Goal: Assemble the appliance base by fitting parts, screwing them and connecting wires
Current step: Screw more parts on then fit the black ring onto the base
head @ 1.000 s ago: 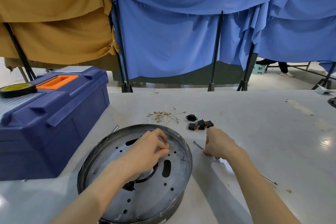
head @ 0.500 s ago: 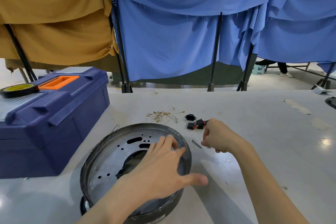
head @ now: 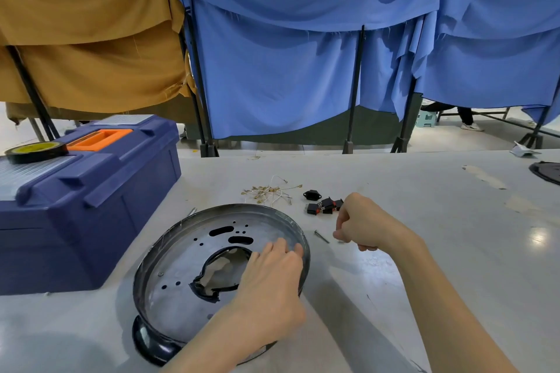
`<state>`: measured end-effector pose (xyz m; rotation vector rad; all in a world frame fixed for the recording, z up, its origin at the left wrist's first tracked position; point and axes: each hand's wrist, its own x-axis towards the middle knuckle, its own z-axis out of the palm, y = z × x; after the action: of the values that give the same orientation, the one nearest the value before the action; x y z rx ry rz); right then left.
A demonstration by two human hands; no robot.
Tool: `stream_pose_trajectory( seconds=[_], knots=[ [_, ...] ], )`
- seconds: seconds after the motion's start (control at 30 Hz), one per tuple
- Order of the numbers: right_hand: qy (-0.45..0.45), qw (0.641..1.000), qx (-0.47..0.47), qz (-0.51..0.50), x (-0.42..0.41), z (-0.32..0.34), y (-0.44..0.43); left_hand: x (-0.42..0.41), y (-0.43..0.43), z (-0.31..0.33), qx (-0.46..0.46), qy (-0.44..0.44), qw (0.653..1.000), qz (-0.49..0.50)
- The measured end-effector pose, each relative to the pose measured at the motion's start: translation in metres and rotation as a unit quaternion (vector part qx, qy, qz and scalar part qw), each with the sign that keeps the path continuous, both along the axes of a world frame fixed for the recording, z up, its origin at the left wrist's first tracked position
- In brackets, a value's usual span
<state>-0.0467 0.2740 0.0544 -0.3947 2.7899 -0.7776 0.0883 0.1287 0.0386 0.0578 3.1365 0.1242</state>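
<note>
A round grey metal base plate (head: 181, 266) with holes and a large centre cut-out lies tilted on the table, its near side raised. A black round part (head: 151, 342) shows under its near-left edge. My left hand (head: 269, 281) grips the plate's right rim, fingers on the inside. To the right, my right hand (head: 363, 224) is curled just above the table and pinches a small metal piece at its fingertips. A long screw (head: 321, 236) lies on the table between the plate and that hand.
Black and red switches (head: 322, 206), a black socket (head: 312, 194) and a bundle of thin wires (head: 266, 191) lie behind the plate. A blue toolbox (head: 91, 206) with a tape roll (head: 36, 150) stands at the left. A dark object (head: 548, 171) sits at the right edge.
My left hand left the plate's centre for its right rim and tilted the plate up, uncovering the black part beneath. My right hand stayed curled near the screw, shifting slightly.
</note>
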Motion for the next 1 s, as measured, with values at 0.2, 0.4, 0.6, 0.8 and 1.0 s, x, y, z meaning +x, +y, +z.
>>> stream_pose_trajectory(
  seconds=[0.2,0.4,0.6,0.8,1.0],
  knots=[
    [0.004,1.000,0.000,0.003,0.004,0.002,-0.001,0.006,0.009,-0.010,-0.035,0.012,0.999,0.036],
    [0.008,1.000,0.004,0.007,0.007,0.003,-0.002,0.006,0.009,-0.018,-0.062,0.049,0.996,0.035],
    [0.009,1.000,0.004,0.012,0.007,0.003,-0.001,0.004,0.009,-0.018,-0.061,0.062,0.996,0.032],
    [0.008,1.000,0.003,0.012,0.007,0.004,-0.001,0.004,0.010,-0.016,-0.082,0.051,0.994,0.043],
    [0.006,1.000,-0.007,0.013,0.010,0.006,-0.001,-0.001,0.017,-0.010,-0.101,0.008,0.992,0.078]
  ],
)
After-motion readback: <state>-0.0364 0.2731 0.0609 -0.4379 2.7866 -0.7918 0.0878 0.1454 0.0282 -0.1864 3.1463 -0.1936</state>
